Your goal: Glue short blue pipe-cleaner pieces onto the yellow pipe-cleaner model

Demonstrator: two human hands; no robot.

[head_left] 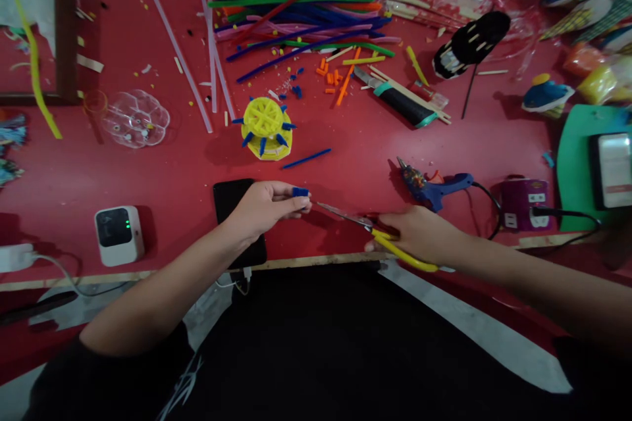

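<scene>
My left hand (pixel 266 206) pinches a short blue pipe-cleaner piece (pixel 300 192) between thumb and fingers, just above the red table's front edge. My right hand (pixel 419 235) grips yellow-handled scissors (pixel 368 227), whose blades point left toward the blue piece and end just short of it. Behind my hands stands a yellow wheel-shaped model (pixel 265 129) with blue spikes round its rim. A longer blue pipe-cleaner strand (pixel 306 158) lies beside it.
A pile of coloured pipe cleaners (pixel 296 0) fills the back. A blue glue gun (pixel 437 185), a purple power strip (pixel 523 204), a utility knife (pixel 399 100), a black phone (pixel 232 200), a white device (pixel 118 233) and a clear plastic tray (pixel 135 118) lie around.
</scene>
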